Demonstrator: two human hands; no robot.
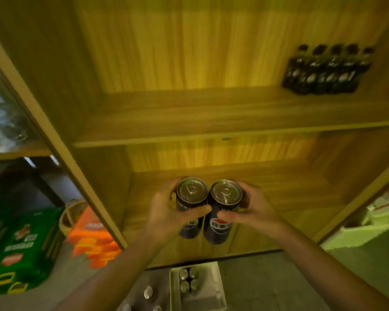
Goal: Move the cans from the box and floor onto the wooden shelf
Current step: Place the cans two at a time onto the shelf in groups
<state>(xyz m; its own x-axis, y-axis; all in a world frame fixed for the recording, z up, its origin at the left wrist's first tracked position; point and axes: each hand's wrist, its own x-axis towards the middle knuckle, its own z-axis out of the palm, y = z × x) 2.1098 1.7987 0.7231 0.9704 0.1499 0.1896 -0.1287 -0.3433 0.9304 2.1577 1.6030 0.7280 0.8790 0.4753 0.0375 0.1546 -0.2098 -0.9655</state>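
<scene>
I hold two dark cans with silver tops side by side, touching, in front of the lower compartment of the wooden shelf (211, 135). My left hand (166, 209) wraps the left can (191, 198). My right hand (249, 209) wraps the right can (225, 198). Both cans are upright and in the air above the lower board. Below, an open box (211, 288) on the floor holds several more cans (188, 280). Other cans (148, 292) stand on the floor left of the box.
Several dark bottles (323, 70) stand at the right end of the upper shelf board. Green packs (20, 248) and orange packs (92, 241) lie on the floor at the left, by a woven basket (70, 218). White boxes (380, 212) sit at the right.
</scene>
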